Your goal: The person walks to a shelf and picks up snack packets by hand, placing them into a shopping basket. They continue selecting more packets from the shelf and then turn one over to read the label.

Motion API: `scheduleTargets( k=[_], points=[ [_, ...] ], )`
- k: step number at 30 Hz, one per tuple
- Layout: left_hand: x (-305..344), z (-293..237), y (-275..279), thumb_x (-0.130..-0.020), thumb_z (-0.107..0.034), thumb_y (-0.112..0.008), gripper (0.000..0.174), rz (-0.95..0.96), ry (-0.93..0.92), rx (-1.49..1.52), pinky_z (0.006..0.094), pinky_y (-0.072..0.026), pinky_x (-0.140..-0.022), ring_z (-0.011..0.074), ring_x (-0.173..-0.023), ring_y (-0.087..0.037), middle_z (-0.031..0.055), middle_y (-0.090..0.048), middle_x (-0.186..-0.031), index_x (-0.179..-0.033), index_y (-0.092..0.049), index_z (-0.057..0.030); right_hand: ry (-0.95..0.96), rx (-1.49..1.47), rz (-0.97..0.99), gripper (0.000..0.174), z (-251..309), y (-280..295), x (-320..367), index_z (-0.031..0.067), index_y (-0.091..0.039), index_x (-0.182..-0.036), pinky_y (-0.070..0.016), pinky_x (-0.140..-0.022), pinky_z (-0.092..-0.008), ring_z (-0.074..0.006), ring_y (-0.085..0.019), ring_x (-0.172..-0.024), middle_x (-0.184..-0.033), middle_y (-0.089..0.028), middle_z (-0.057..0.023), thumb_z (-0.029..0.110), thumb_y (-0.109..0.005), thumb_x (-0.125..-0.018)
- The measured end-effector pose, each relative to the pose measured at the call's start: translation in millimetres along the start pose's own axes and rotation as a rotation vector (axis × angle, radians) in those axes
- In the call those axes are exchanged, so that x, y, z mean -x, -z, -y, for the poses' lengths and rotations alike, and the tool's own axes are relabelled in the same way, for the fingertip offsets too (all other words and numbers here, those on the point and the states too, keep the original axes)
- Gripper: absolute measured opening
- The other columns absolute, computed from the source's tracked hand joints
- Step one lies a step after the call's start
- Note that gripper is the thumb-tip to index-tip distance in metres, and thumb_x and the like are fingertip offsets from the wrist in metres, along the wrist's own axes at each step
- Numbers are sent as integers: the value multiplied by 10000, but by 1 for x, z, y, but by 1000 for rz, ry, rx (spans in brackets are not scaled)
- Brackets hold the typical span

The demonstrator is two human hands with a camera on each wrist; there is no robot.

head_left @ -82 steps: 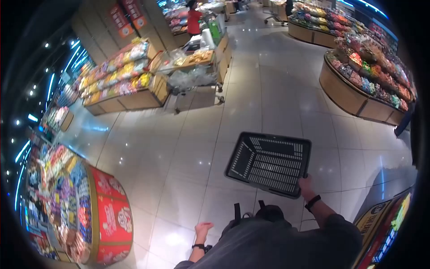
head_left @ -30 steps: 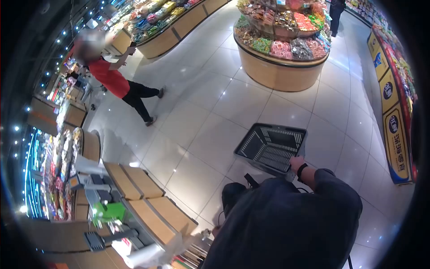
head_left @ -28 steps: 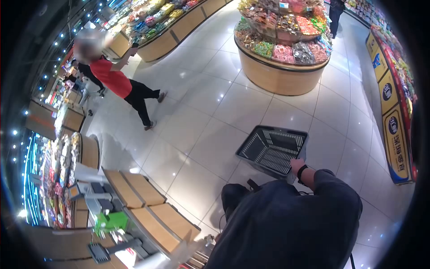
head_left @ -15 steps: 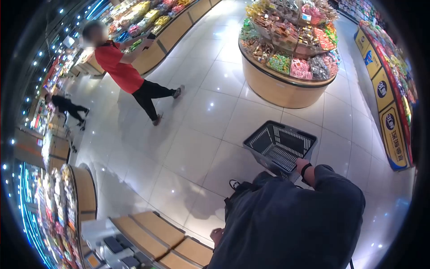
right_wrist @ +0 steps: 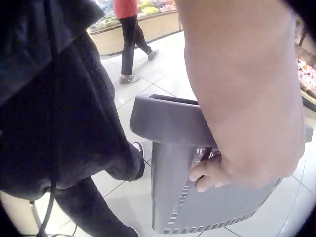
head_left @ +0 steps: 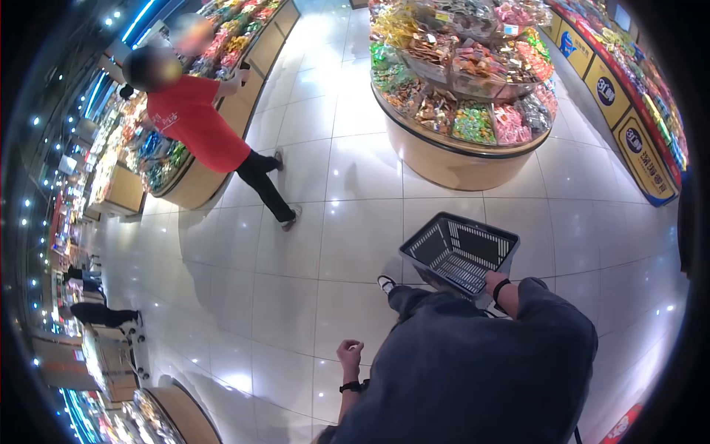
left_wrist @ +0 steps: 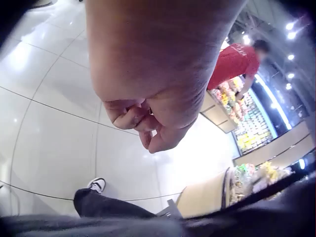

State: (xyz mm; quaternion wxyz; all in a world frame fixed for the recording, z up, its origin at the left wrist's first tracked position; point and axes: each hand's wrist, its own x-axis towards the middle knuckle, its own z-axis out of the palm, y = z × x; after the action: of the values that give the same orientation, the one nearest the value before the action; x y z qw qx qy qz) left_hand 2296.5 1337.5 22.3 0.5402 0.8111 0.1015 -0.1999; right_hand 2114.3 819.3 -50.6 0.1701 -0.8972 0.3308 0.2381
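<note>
A dark grey shopping basket [head_left: 462, 255] with slotted walls hangs at the person's right side, its inside bare in the head view. The right hand [head_left: 497, 283] grips its near rim; in the right wrist view the fingers of that hand [right_wrist: 247, 153] curl under the rim of the basket [right_wrist: 170, 118]. The left hand [head_left: 350, 351] hangs away from the basket at the left side, holding nothing. Seen in the left wrist view, the left hand [left_wrist: 148, 108] has its fingers loosely curled.
Ahead stands a round display [head_left: 458, 159] heaped with wrapped goods. A person in a red shirt [head_left: 200, 126] walks at the left beside a long display [head_left: 248, 92]. Yellow-panelled shelving [head_left: 603, 89] runs along the right. Tiled floor [head_left: 296, 244] lies between them.
The view has turned and moved forward, so the round display is closer and the wooden counter at lower left is gone. The left hand has come further into view. The right hand still grips the basket.
</note>
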Motion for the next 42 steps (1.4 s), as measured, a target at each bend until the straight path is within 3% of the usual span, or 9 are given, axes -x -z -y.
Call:
scheduleTargets(
  k=[8, 16, 21, 22, 26, 29, 30, 33, 42],
  points=[
    [-150, 7, 112, -708, -73, -859, 239, 25, 251, -235, 307, -543, -684, 163, -762, -679, 101, -731, -831, -887, -721, 4, -423, -468, -28, 270, 130, 36, -115, 108, -723, -1050, -543, -894, -450, -397, -672, -1037, -1051, -696, -244, 88, -587, -817],
    [-346, -24, 179, -768, -60, -810, 210, -57, 459, -117, 310, -564, -705, 186, -773, -698, 117, -732, -845, -930, -712, 31, -337, -108, 176, 247, 258, 116, -240, 132, -757, -1025, -554, -885, -425, -349, -694, -1020, -1048, -720, -187, 114, -708, -784],
    [-518, -148, 207, -805, -52, -779, 196, 54, 414, -20, 312, -577, -718, 200, -781, -709, 127, -733, -853, -957, -707, 48, -678, -279, 249, 236, 362, 166, -314, 101, -755, -1043, -566, -862, -444, -349, -704, -997, -1080, -724, -178, 110, -698, -814],
    [-560, -184, 207, -812, -51, -773, 193, 114, 358, -24, 312, -579, -720, 203, -782, -712, 129, -733, -855, -962, -706, 52, -432, -138, 358, 261, 384, 195, -314, 80, -746, -1068, -575, -852, -440, -348, -708, -990, -1080, -721, -187, 94, -700, -812],
    [-744, -270, 178, -841, -78, -767, 187, 390, 75, -117, 298, -559, -721, 182, -801, -709, 132, -743, -874, -964, -715, 53, -529, -345, 41, 261, 408, 143, -368, 79, -750, -1050, -584, -812, -440, -348, -709, -982, -1052, -726, -183, 63, -696, -795],
    [-849, -363, 129, -812, -37, -769, 187, 515, -76, -2, 295, -559, -743, 165, -777, -693, 104, -726, -863, -965, -694, 41, -541, -326, 33, 256, 492, 208, -375, 35, -737, -1037, -584, -781, -436, -370, -706, -972, -1065, -719, -198, 59, -691, -787],
    [-881, -391, 110, -821, -44, -760, 174, 535, -154, -19, 288, -553, -739, 158, -770, -687, 98, -722, -852, -963, -694, 33, -689, -457, 11, 225, 472, 136, -416, 9, -729, -1016, -564, -835, -430, -397, -689, -1009, -1075, -708, -231, 69, -662, -809],
    [-962, -471, 70, -837, -53, -748, 161, 610, -187, -39, 282, -547, -710, 153, -734, -676, 85, -707, -820, -968, -690, 20, -651, -364, 62, 249, 552, 230, -452, -1, -710, -1052, -527, -921, -444, -413, -660, -1070, -1132, -686, -241, 89, -588, -855],
    [-1167, -531, 109, -793, -4, -716, 199, 533, 54, -162, 314, -566, -625, 184, -674, -677, 115, -693, -815, -978, -676, 55, -922, -841, 37, 360, 621, 282, -668, -34, -645, -1162, -504, -918, -459, -402, -634, -1065, -1171, -646, -247, 113, -539, -851]
  ],
)
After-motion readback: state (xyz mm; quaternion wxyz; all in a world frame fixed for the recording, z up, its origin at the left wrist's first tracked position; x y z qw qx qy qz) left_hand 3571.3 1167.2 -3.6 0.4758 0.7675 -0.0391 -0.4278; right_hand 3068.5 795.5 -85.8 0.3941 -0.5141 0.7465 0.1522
